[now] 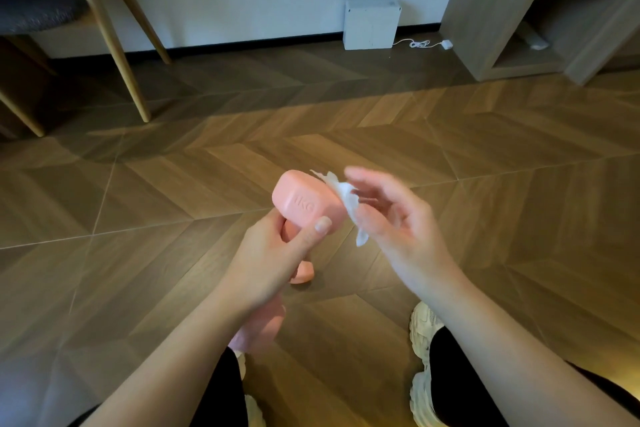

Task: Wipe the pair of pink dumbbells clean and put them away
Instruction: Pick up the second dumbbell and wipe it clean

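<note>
My left hand point(273, 253) grips a pink dumbbell point(304, 204) by its handle, thumb on the upper head marked 1KG. Its lower end point(303, 272) shows under my fingers. My right hand point(391, 218), blurred, holds a crumpled white tissue point(346, 198) between thumb and fingers against the right side of that upper head. Another pink shape, seemingly the second dumbbell point(259, 326), lies on the floor below my left wrist, mostly hidden.
A herringbone wood floor point(485, 184) stretches ahead. Pale chair legs point(114, 45) stand at the far left, a white box point(370, 24) with a cable sits by the wall, and a wooden shelf unit point(519, 10) stands at the far right. My white shoes point(422, 329) are below.
</note>
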